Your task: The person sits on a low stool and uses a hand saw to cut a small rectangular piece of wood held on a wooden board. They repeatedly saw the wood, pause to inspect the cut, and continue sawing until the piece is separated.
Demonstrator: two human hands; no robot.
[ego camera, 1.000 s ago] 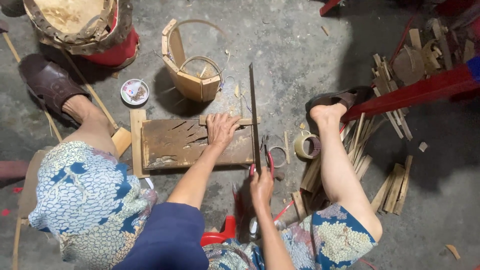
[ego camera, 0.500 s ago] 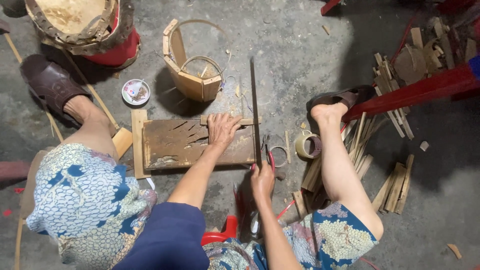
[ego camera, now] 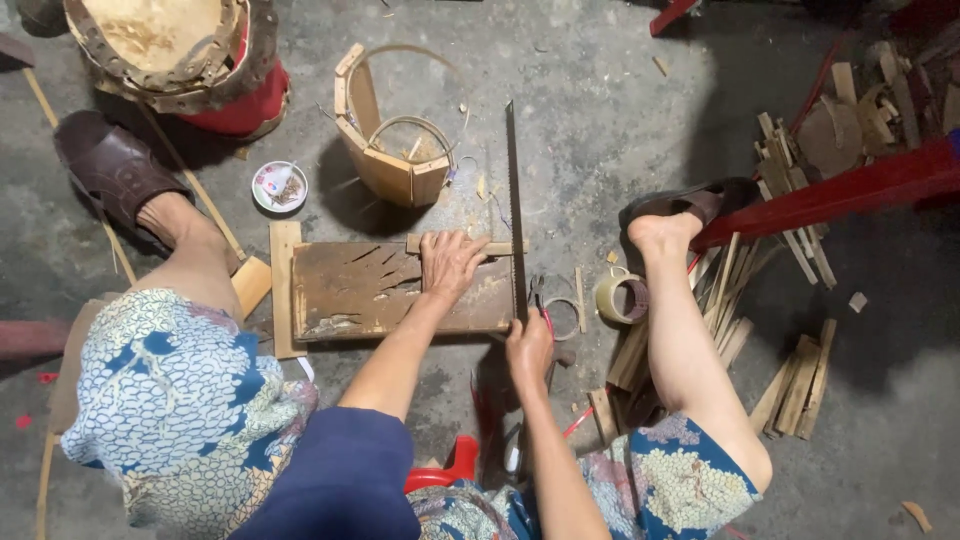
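The left hand [ego camera: 450, 262] presses flat, fingers spread, on a thin bamboo strip [ego camera: 462, 245] lying across the far edge of the scarred wooden board [ego camera: 370, 290], pinning it steady. At its 3 o'clock, the right hand [ego camera: 528, 345] closes round a handsaw [ego camera: 515, 210], its blade pointing to 12 o'clock across the strip's end.

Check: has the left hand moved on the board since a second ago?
No. The left hand lies where it was, pressing the thin strip at the far edge of the board, right of its gouge marks.
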